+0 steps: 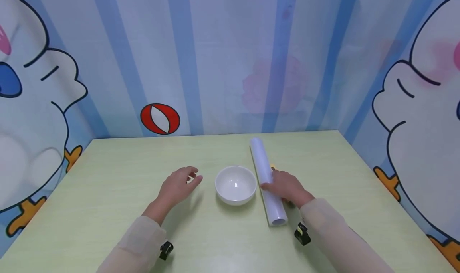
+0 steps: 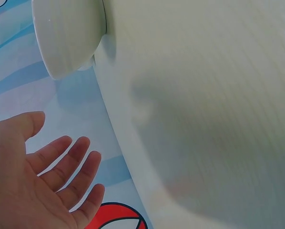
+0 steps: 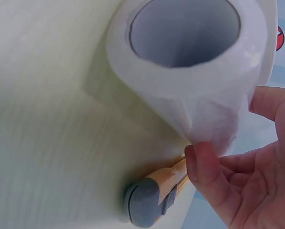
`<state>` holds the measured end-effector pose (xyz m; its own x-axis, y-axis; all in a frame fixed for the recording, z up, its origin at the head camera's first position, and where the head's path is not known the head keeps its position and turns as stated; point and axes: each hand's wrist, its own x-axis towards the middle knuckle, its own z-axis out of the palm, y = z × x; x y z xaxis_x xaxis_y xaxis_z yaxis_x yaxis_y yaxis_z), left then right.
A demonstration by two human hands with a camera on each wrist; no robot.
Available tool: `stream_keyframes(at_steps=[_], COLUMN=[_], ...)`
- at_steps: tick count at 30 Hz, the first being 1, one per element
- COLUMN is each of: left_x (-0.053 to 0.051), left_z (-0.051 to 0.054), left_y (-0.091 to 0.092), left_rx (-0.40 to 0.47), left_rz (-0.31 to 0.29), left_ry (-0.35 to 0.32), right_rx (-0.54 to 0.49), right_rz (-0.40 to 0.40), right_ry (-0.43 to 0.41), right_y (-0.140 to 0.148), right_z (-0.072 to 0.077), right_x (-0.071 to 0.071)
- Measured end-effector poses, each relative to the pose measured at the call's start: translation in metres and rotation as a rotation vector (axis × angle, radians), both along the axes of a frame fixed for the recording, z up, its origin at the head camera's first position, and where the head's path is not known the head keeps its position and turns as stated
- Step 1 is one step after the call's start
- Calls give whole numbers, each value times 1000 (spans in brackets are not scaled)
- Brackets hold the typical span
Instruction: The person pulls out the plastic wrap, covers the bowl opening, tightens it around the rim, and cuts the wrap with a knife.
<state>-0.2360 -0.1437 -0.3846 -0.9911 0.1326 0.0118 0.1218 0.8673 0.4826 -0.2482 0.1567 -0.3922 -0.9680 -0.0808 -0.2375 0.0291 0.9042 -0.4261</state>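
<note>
A glossy white roll (image 1: pixel 264 165) is seen just right of a white bowl (image 1: pixel 235 185) on a pale table (image 1: pixel 118 177). Likely light and stiff, its smooth wrap perhaps slippery, it is best grasped around the middle. There it is gripped between the thumb and fingers of the right hand (image 1: pixel 287 187); whether the orange-and-grey tool (image 3: pixel 152 195) alongside is also touched cannot be told. Nothing is held by the left hand (image 1: pixel 177 187), its fingers loosely parted.
</note>
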Motion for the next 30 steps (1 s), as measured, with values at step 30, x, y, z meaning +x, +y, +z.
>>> stream_keyframes(at_steps=[30], left_x=[-5], left_z=[-6], left_y=[-2], left_rx=[20], left_rz=[2], left_ry=[-11], right_rx=[-43], right_rz=[99], right_ry=[40], right_y=[-13], right_z=[0], right_x=[-59])
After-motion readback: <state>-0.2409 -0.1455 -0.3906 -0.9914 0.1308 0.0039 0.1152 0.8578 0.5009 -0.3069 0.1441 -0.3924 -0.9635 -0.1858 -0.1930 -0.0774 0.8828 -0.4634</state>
